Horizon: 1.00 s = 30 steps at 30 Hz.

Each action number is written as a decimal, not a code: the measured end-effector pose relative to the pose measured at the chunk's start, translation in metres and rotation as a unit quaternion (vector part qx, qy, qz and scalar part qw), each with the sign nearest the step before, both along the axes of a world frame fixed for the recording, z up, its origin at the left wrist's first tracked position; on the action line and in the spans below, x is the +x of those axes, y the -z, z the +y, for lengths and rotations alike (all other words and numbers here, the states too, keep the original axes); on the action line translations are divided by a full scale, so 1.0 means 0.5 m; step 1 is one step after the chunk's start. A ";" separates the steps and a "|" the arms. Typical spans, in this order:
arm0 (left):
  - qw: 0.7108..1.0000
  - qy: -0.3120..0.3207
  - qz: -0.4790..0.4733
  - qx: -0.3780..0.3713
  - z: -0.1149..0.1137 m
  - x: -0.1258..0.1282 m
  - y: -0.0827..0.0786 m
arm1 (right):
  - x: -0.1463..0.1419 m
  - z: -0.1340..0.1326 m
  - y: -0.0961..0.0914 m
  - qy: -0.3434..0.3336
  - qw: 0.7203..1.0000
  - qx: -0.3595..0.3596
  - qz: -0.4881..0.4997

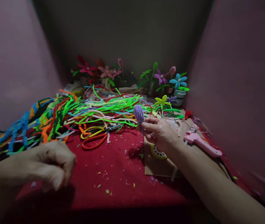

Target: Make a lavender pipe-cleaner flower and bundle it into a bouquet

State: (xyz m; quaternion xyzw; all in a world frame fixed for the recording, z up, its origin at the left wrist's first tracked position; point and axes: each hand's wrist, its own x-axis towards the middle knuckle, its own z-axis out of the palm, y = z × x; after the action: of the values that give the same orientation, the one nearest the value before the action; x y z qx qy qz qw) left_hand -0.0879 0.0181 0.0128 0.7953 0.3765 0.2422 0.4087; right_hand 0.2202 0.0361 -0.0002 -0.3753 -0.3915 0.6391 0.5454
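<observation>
Between the thumb and fingers of my right hand [159, 132] is a purple pipe-cleaner flower bud [138, 114], held upright above the red cloth with its lower end partly hidden by the fingers. My left hand [53, 163] hovers at the lower left, fingers curled in loosely, and nothing shows in it. Scissors [94, 141] with one red and one yellow handle loop lie between the hands, their blades against the pipe cleaners. Under my right wrist a piece of cardboard [153, 166] carries a yellow-rimmed round thing [158, 151], partly covered.
A big heap of coloured pipe cleaners [109, 109] spreads across the back and left. A pink glue gun [202, 144] rests at the right. Finished pipe-cleaner flowers, including a blue flower [178, 81] by a jar [179, 96], stand behind. Scraps dot the red cloth [113, 183].
</observation>
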 end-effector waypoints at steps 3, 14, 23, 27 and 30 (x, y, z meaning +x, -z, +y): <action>0.987 0.052 0.073 -0.136 0.034 0.020 -0.019 | 0.001 0.000 0.000 -0.040 0.997 -0.030 0.052; 0.969 -0.094 -0.195 -0.121 0.060 0.261 -0.007 | -0.010 -0.001 0.015 -0.086 0.991 -0.007 0.106; 0.960 -0.138 -0.228 -0.085 0.066 0.287 -0.007 | -0.027 -0.012 0.015 -0.017 1.000 0.017 0.017; 0.959 -0.141 -0.233 -0.083 0.064 0.294 -0.001 | -0.032 -0.013 0.014 0.001 0.999 0.050 -0.017; 0.957 -0.136 -0.239 -0.094 0.065 0.299 0.002 | -0.035 -0.015 0.012 0.016 0.998 0.062 -0.030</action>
State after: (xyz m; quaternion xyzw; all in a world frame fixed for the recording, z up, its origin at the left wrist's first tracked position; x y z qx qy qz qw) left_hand 0.0615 0.0506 0.0120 0.6139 0.3931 0.4420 0.5227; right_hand 0.2025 0.0287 -0.0061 -0.3658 -0.4401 0.5937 0.5657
